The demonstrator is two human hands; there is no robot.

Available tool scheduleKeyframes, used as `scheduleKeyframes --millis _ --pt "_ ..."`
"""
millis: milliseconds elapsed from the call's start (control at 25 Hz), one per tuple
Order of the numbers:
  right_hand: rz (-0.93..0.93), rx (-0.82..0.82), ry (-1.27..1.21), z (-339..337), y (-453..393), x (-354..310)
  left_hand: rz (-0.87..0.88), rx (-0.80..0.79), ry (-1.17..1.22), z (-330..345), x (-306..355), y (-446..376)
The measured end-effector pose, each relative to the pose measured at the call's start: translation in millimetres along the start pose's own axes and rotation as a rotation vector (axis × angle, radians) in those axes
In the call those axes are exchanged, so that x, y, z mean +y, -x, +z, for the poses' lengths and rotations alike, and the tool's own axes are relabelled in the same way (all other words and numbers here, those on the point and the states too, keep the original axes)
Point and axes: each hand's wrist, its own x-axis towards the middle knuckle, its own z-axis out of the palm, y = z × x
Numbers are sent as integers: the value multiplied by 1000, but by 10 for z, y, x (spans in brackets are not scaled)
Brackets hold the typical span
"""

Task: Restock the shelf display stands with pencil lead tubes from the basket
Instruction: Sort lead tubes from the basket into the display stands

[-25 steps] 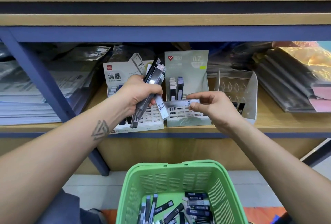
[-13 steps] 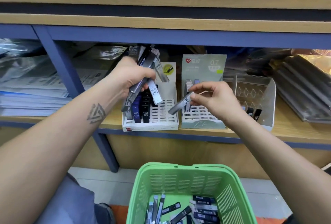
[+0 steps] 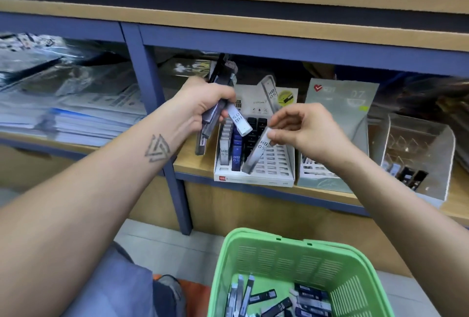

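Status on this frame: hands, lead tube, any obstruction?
Left hand grips a bundle of tubes. Right hand pinches grey HB 0.5 lead tube, tilted over white slotted display stand. Nothing blocking.

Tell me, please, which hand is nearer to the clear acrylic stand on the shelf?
Right. The right hand pinches a tube just left of the clear acrylic stand; the left hand, gripping a bundle, is farther left.

The basket (image 3: pixel 286 261) is cut off below; stacked papers (image 3: pixel 76 113) look blurred.
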Motion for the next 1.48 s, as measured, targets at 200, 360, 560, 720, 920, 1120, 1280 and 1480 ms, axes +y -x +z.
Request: scheduleKeyframes --millis 200,360,560,720,920,1120,1280,1480 --pt "-101 55 226 582 -200 -126 -56 43 -24 -220 -20 -40" --pt "-128 20 433 867 -227 -20 -78 45 -26 -356 -37 -54" --pt "-167 89 517 887 -288 38 -83 26 -22 -390 -39 -50" --pt "-109 78 491 918 -302 71 -68 29 -12 -364 -30 -34" --pt "-189 -35 649 939 -313 52 -61 25 -3 -353 -23 -14" --pt "-106 8 475 827 -252 -16 -11 27 -5 -333 0 56" --pt "180 48 -439 477 -163 -168 54 53 -25 -172 46 112" --pt "201 108 -524 341 -61 -137 63 54 17 108 100 144"
